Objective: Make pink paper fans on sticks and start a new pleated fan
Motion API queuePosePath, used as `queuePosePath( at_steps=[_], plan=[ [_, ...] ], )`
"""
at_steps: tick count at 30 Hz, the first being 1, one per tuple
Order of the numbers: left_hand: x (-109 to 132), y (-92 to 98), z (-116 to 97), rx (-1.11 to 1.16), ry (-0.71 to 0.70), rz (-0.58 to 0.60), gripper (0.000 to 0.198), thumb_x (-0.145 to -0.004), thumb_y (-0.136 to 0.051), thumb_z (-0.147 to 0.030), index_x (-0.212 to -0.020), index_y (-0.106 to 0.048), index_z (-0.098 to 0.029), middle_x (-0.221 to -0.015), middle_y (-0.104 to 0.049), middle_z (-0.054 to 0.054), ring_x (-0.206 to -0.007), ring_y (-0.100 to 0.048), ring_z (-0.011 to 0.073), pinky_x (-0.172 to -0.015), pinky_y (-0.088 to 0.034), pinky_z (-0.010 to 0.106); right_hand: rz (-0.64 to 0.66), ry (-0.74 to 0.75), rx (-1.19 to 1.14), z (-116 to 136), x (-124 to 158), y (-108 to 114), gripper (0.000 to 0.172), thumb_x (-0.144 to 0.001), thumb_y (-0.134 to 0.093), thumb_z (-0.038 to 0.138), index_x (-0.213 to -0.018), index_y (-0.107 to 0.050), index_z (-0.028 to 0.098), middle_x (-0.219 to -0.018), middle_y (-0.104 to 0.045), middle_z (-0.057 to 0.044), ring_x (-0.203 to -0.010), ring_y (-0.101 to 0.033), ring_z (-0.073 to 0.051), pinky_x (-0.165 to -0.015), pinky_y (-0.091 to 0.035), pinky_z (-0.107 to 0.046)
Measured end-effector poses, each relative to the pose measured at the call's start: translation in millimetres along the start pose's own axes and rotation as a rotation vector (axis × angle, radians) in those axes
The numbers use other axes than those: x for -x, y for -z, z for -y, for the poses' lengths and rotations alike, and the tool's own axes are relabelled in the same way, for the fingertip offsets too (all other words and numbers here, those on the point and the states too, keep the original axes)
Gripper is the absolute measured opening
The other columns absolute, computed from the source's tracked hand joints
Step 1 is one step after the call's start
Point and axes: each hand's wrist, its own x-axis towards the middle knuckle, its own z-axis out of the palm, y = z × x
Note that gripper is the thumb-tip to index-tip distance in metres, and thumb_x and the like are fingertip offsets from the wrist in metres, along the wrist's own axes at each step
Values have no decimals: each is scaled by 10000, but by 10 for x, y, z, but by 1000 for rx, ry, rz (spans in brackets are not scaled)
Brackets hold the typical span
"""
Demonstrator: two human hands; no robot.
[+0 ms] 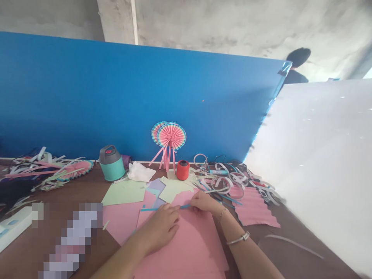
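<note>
A large pink paper sheet (192, 244) lies in front of me on the brown table. Across its far edge runs a narrow blue strip (148, 209). My left hand (162, 226) rests on the sheet with its fingers apart, the fingertips over the strip. At the strip's right part, my right hand (202, 203) has its fingers pressed together on the blue strip. Light green sheets (124, 192) and a purple sheet (157, 186) lie beyond the pink paper.
Behind stand a teal bottle (112, 168), a red round object (183, 170) and pink pleated paper fans (171, 136) against a blue partition (130, 97). Curled paper strips (221, 184) and wavy pink paper (255, 207) lie right. A person's head (298, 57) shows beyond the partition.
</note>
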Motion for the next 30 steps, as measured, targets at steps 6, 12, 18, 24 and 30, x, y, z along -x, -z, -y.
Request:
queuePosePath(
  at_steps=[6,12,18,24,30],
  plan=[
    [0,32,-32,-7,14,19,156,-855,-424,-196,-861,-581,-199,-1348,-493,56,-1161,-449,244,-981,-361,438,-8,-8,7,15,25,6,286,-713,-582,272,-459,-596,141,-384,-521,21,-372,-461,-70,-397,-353,-168],
    [-1,-7,4,-5,7,2,148,-852,-433,-198,-854,-581,-204,-1341,-498,55,-1166,-447,244,-985,-361,441,-17,-34,-1,56,43,9,224,-680,-504,148,-492,-625,139,-396,-526,34,-364,-453,-58,-402,-359,-158],
    [-6,-9,7,20,16,0,145,-848,-436,-192,-842,-581,-206,-1335,-499,56,-1181,-436,248,-977,-370,438,-14,-39,2,83,57,13,226,-684,-515,166,-489,-625,141,-392,-527,29,-368,-466,-66,-399,-360,-162],
    [4,-41,48,21,10,0,167,-863,-420,-218,-880,-585,-208,-1371,-465,46,-1213,-406,244,-989,-361,432,-3,-12,15,50,42,5,297,-716,-573,281,-450,-590,149,-379,-513,26,-381,-467,-68,-407,-368,-160],
    [3,-35,42,16,4,0,165,-864,-415,-214,-863,-581,-208,-1370,-467,45,-1193,-424,240,-974,-373,424,0,-13,23,27,29,8,279,-715,-573,279,-472,-597,145,-407,-535,15,-392,-481,-76,-408,-372,-168]
  ],
)
